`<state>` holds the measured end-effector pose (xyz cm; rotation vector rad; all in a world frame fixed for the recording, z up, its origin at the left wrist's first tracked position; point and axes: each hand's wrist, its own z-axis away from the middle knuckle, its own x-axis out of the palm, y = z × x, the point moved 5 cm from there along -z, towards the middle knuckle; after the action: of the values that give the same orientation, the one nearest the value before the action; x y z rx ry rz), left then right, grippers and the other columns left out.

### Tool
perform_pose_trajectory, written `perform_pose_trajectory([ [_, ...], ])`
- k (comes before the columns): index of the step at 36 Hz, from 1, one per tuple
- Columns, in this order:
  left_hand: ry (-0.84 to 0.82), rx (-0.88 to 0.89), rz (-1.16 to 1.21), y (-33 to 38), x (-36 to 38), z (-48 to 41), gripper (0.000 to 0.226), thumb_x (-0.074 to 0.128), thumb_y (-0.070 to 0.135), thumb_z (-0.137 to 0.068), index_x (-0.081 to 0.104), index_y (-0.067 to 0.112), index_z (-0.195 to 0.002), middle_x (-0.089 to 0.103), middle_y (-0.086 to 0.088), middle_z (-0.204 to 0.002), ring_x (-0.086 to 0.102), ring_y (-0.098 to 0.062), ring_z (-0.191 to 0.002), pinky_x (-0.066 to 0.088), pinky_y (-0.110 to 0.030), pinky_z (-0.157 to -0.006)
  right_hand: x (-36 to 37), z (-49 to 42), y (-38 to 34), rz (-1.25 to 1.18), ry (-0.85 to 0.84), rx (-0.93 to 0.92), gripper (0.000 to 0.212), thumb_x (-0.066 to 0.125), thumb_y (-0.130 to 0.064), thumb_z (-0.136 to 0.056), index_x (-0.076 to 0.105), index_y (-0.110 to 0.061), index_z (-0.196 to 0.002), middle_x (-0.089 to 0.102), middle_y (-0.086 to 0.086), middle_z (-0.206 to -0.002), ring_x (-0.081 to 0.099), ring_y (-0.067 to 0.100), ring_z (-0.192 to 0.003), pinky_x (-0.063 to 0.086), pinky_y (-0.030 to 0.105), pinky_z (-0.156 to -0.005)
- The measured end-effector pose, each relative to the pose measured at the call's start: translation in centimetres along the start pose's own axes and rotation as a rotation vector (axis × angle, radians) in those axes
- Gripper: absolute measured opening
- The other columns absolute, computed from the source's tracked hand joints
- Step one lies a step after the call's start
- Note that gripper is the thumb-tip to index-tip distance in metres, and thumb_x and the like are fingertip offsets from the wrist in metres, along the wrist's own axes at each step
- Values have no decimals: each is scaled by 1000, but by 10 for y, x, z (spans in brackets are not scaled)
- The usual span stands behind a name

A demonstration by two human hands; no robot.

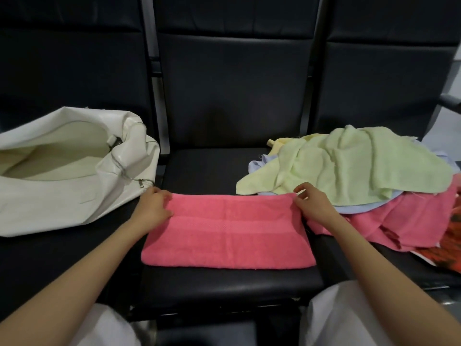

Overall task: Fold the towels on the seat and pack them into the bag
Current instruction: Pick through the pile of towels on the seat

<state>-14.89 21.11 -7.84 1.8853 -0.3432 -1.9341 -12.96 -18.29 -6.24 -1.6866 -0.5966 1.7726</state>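
Left hand (153, 208) grips the far left corner of the pink towel (227, 233), fingers curled over the edge. Right hand (313, 204) pinches the far right corner between thumb and fingertips, edge lifted slightly. The pink towel is terry, folded into a long flat rectangle with a woven band running lengthwise and a faint crease across its middle. It lies on the front half of the middle seat (212, 166), between the two hands. The seat is black padded leather-look with a smooth, dull sheen and stitched panels, one in a row of three with tall backs. The bag (50, 203) sits on the left seat, just beside the left hand. It is white, soft and slightly glossy, slumped on its side with its mouth open wide, showing a cream lining. Its metal zip pull (141, 183) hangs at the near end of the opening. On the right seat there is a loose heap: a pale green towel (349, 161) crumpled on top, a yellow towel (277, 143) and a light blue towel (259, 166) peeking out under it, and a second pink cloth (404, 221) below, spilling toward the seat front. An orange-red patterned cloth (449, 240) sits at the far right edge, mostly cut off. The green towel's near corner reaches close to the right hand. White trouser knees (344, 315) show at the bottom of the view.
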Motion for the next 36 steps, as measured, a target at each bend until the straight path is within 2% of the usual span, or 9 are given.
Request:
perform_pose_trajectory([
  [4,118,308,-41,50,5,22,31,65,10,-86,64,9,-117,50,-11,-122,49,-28,-114,36,-34,-103,-7,10,-19,-117,18,-146,15,56,-13,-92,56,-21,-104,64,4,-90,58,12,-70,47,28,-60],
  [9,-96,452,74,125,42,43,24,54,16,-95,64,13,-117,61,-2,-118,57,-16,-104,37,-20,-86,1,43,-51,-380,-588,-297,24,61,-10,-92,61,-9,-117,70,7,-95,66,13,-91,51,22,-83],
  [11,-152,453,76,142,56,41,27,51,13,-95,60,11,-121,60,-5,-121,56,-20,-109,38,-24,-90,0,36,-43,-287,-535,-252,20,58,-17,-95,64,-14,-114,71,5,-100,66,17,-97,52,24,-87],
  [14,-179,418,57,154,69,34,33,43,4,-94,56,8,-124,56,-9,-124,53,-23,-117,40,-30,-97,-10,8,-17,47,-150,-171,11,56,-16,-95,65,-17,-102,69,3,-100,62,15,-85,44,13,-66],
  [17,-175,405,35,164,77,28,34,44,4,-94,58,8,-123,55,-9,-124,52,-24,-117,40,-33,-99,-9,-5,1,233,-45,-127,15,56,-15,-94,66,-8,-103,67,7,-100,60,20,-89,36,24,-64],
  [25,-284,455,6,204,103,27,27,46,25,-98,69,11,-101,68,-4,-104,61,-23,-97,47,-35,-82,12,-6,-3,273,-105,-118,17,62,-23,-89,69,-10,-97,69,6,-97,59,18,-87,42,27,-72],
  [30,-200,372,58,211,96,18,35,34,23,-102,63,4,-97,65,-13,-105,58,-31,-96,44,-39,-81,18,11,-11,69,-532,-113,29,51,-1,-92,73,-13,-107,68,-13,-96,60,0,-87,44,8,-81],
  [32,-175,321,123,207,94,15,35,41,30,-100,63,7,-88,66,-10,-94,59,-28,-89,43,-36,-72,17,15,-9,-50,-633,-83,31,48,5,-93,72,-9,-107,69,-12,-95,62,0,-84,49,11,-81],
  [36,-166,264,154,207,102,14,37,59,42,-89,63,10,-72,63,-7,-74,58,-22,-71,37,-33,-59,8,8,-5,-47,-503,-137,30,54,7,-87,74,-15,-89,70,-6,-81,63,3,-71,50,15,-70],
])
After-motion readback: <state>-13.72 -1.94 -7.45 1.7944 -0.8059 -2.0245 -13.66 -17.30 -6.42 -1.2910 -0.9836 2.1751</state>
